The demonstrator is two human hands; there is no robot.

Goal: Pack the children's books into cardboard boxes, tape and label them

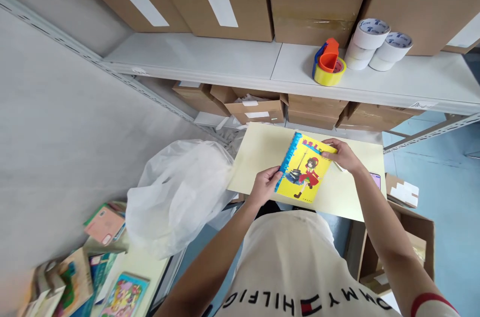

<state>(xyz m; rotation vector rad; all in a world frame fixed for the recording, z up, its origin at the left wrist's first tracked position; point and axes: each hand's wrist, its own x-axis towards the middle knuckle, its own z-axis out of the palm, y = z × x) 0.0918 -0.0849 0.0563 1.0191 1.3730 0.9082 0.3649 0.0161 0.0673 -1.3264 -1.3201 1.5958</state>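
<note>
your left hand [265, 184] has its grip closed on the lower left edge of the thin yellow picture book with a blue spine [304, 168], thumb on the cover. your right hand [343, 155] pinches the book's top right corner. the book lies tilted on a pale yellow sheet of card [258, 157] over the worktop. a crumpled white plastic bag [176, 197] sits just left of the sheet.

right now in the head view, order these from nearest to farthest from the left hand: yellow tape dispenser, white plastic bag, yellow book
1. yellow book: held by the left hand at its lower left edge.
2. white plastic bag: just left of the hand.
3. yellow tape dispenser: up on the shelf, farthest.
</note>
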